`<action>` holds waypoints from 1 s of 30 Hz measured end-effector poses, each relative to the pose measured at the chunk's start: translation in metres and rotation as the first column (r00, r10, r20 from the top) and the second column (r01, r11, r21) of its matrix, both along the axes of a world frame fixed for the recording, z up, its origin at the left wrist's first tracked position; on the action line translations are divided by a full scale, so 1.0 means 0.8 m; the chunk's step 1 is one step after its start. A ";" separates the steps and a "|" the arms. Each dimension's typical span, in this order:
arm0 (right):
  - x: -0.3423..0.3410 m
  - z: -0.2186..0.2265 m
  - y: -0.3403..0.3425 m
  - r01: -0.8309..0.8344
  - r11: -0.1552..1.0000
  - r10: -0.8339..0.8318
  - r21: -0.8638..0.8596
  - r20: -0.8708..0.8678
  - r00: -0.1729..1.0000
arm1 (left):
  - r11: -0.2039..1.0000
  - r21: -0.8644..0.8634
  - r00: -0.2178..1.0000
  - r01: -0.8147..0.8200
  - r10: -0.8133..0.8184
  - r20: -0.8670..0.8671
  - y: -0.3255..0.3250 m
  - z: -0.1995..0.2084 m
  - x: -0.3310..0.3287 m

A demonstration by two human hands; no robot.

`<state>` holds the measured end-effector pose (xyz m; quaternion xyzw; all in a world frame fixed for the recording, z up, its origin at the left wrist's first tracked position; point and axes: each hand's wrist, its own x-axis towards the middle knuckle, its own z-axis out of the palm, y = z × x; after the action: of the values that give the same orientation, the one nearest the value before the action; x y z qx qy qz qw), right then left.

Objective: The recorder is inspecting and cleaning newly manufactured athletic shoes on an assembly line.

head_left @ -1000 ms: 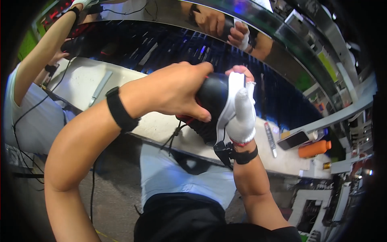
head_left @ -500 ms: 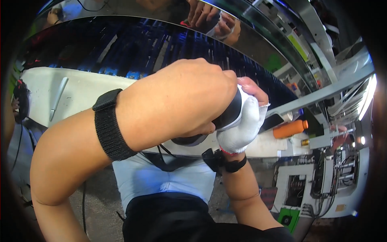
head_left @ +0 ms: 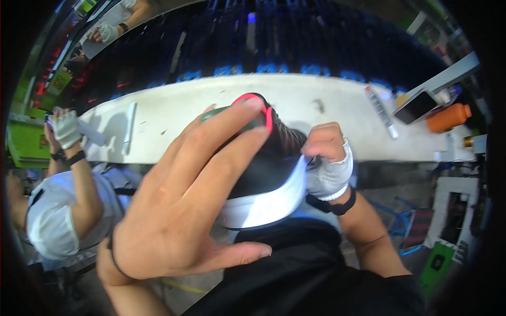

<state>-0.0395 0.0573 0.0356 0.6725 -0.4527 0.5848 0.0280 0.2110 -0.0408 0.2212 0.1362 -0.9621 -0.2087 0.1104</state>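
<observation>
Held in front of my body is a shoe (head_left: 266, 174) with a black upper, a white sole and a pink-red collar edge. My bare left hand (head_left: 195, 179) lies over its collar with fingers stretched out, its fingertips touching the pink-red edge and the thumb well apart. Part of a dark green area of the shoe shows behind those fingers. On the other side, my right hand (head_left: 327, 158), in a white half-finger glove, has its thumb and curled fingers closed on the edge of the white sole. The shoe's underside is hidden.
A pale worktable (head_left: 174, 105) borders a dark roller conveyor (head_left: 274, 42). On the table lie a white-handled tool (head_left: 129, 126), a white tube (head_left: 382, 113), a phone (head_left: 417, 108) and an orange bottle (head_left: 449, 118). At the left, a co-worker (head_left: 68, 205) holds a pale object.
My left hand has come back from across my right hand to the shoe's left side, its fingers now spread. The shoe's collar and sole now show. The view has swung left.
</observation>
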 end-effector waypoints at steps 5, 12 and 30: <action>0.044 0.007 -0.007 -0.242 0.963 0.244 0.117 -0.008 0.970 | 0.965 -0.027 0.956 -0.259 0.260 0.136 0.018 -0.043 0.048; 0.051 0.024 -0.023 -0.151 0.923 0.138 0.353 0.061 0.989 | 0.943 -0.112 0.946 -0.314 0.300 -0.121 0.018 -0.112 0.072; -0.039 0.062 0.126 -0.028 0.994 -0.055 0.108 0.694 0.718 | 0.807 0.561 0.637 -0.186 0.534 -0.556 -0.041 -0.252 -0.055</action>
<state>-0.0703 0.1582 0.0850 0.4005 -0.4666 0.7685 -0.1769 0.1666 -0.0735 0.0198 0.2650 -0.7231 -0.4348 0.4667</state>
